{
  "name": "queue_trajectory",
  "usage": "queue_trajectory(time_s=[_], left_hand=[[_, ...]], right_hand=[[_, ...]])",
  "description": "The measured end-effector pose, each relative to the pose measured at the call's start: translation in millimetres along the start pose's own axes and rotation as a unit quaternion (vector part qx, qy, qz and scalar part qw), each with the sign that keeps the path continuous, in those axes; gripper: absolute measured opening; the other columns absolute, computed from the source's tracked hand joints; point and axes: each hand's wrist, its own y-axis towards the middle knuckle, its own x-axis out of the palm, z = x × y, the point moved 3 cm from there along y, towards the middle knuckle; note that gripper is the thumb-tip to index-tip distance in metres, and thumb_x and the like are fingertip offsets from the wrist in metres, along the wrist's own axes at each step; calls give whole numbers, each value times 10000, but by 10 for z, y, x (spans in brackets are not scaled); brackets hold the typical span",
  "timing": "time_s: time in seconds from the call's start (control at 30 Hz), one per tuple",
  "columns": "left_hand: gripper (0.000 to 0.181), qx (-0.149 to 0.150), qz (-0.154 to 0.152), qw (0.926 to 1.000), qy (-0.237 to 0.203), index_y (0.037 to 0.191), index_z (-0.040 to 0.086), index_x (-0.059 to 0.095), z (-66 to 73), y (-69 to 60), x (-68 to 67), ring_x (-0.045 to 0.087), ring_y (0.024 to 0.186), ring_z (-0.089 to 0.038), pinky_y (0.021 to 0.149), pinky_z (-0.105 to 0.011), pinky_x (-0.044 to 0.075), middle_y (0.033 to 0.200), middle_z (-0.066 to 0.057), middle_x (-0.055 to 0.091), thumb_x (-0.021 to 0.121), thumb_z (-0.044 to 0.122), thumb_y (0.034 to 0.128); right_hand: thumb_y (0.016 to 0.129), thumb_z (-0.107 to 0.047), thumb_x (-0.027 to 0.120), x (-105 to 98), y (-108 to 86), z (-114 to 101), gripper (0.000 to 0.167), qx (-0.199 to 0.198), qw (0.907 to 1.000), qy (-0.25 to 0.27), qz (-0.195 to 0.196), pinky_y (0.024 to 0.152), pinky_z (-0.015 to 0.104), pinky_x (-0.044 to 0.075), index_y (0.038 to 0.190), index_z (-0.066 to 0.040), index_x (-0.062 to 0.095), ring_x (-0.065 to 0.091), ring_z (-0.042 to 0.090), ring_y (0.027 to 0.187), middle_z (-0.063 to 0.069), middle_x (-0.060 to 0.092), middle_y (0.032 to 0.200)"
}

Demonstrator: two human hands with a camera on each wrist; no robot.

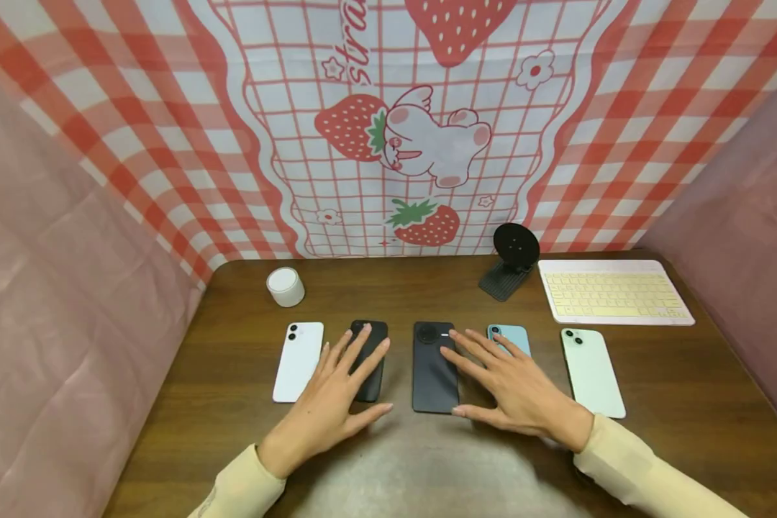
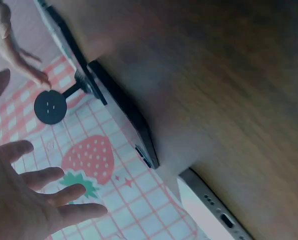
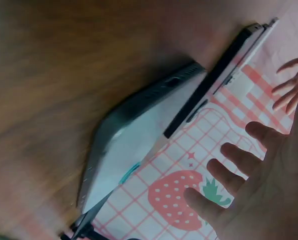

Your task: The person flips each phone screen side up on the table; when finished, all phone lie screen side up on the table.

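Observation:
Five phones lie in a row on the wooden table, backs up: a white phone [image 1: 299, 362], a black phone [image 1: 370, 374], a dark grey phone [image 1: 435, 374], a light blue phone [image 1: 513, 336] and a pale green phone [image 1: 593, 373]. In the head view my left hand [image 1: 332, 401] is spread over the black phone and the white phone's edge. My right hand [image 1: 516, 385], fingers apart, covers part of the blue phone, its fingertips at the grey one. Both the left hand [image 2: 26, 200] and right hand [image 3: 259, 185] hold nothing; the wrist views show them above the phones.
Behind the row stand a white round container [image 1: 285, 288] at the left and a black folding stand [image 1: 515, 248] right of centre. A white keyboard with yellow keys [image 1: 611, 293] lies at the back right. A strawberry-patterned cloth [image 1: 427, 144] hangs behind the table [image 1: 188, 410].

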Motion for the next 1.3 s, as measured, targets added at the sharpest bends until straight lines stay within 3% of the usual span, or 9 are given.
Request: queue_trajectory(time_s=[0.1,0.33,0.47,0.6,0.77,0.97,1.17,1.3], left_hand=[[916,-136,292,9990,-300,1671,372,156,-69,-44,-62,284,1583,-405,1201,-672,330,1752,-57,205,690,573,954],[818,-406,1154,9914,-458,1611,200,401,-218,-153,-144,461,1454,-345,1127,-561,461,1588,-118,477,776,447,926],[763,-701,1573,9837,-525,1546,135,489,-297,-239,-178,561,1308,-324,1032,-527,517,1444,-141,583,820,364,898],[737,-940,1788,9783,-469,1512,83,522,-373,-292,-192,609,1113,-321,933,-476,533,1291,-156,643,836,321,889],[723,-1279,1857,9735,-378,1467,40,551,-473,-344,-215,589,937,-286,810,-417,506,1133,-166,676,862,293,865],[747,-1825,1667,9682,-399,1434,-15,561,-579,-448,-200,585,894,-289,754,-412,489,1061,-187,676,896,259,825],[742,-2318,1328,9625,-481,1401,-45,576,-621,-552,-188,594,901,-342,773,-479,501,1098,-229,663,904,264,812],[742,-2455,1079,9623,-464,1394,-39,595,-608,-595,-182,604,930,-356,792,-502,521,1137,-230,645,904,304,812]], right_hand=[[947,-733,560,-13,86,-15,865,28,9997,236,-26,1132,610,430,1644,-274,334,441,326,1509,72,400,1675],[970,-694,564,-20,327,-91,805,135,9971,741,-88,1073,539,511,1626,-268,376,552,279,1414,46,514,1586],[978,-683,560,18,501,-149,783,91,9940,1059,-268,1084,532,509,1625,-285,372,554,244,1412,21,526,1571],[956,-630,648,32,646,-197,791,-37,9923,1182,-362,1054,516,532,1619,-294,376,576,223,1378,9,547,1539],[955,-589,677,42,835,-263,779,-169,9910,1252,-452,931,447,586,1612,-288,386,628,194,1262,-1,586,1456],[979,-550,666,106,1075,-356,720,-294,9849,1627,-512,878,363,585,1584,-226,448,636,138,1131,3,620,1365],[984,-425,712,181,1405,-439,659,-428,9638,2565,-593,921,382,572,1540,-139,502,672,205,1135,82,656,1308],[972,-349,745,258,1638,-523,606,-518,9472,3097,-644,938,371,577,1480,-78,555,682,230,1128,116,682,1240]])
